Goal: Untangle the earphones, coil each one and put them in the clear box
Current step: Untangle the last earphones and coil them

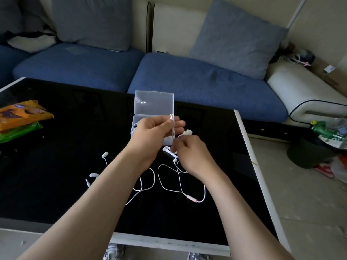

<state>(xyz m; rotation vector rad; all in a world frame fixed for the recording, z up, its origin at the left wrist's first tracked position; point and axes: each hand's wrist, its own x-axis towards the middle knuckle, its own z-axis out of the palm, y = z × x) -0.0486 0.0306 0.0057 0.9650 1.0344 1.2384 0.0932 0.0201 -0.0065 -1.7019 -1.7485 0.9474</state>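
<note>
White earphone cords (pixel 165 177) lie in loose loops on the black table (pixel 56 147). My left hand (pixel 154 132) is raised over the clear box (pixel 154 104), whose lid stands open, and a few turns of white cord are wound around its fingers. Just below and to the right, my right hand (pixel 191 152) pinches the same cord near a white earbud (pixel 187 132). A second pair's earbuds (pixel 104 155) and plug (pixel 87 182) lie to the left of my left forearm. An inline remote (pixel 191 198) sits on the cord near my right forearm. The box's inside is mostly hidden by my left hand.
Orange and green packets (pixel 20 119) lie at the table's left edge. A blue sofa (pixel 187 81) with grey cushions runs behind the table. On the floor to the right are a dark bin (pixel 308 152), bottles and bags. The table's white edge (pixel 249 147) runs along the right.
</note>
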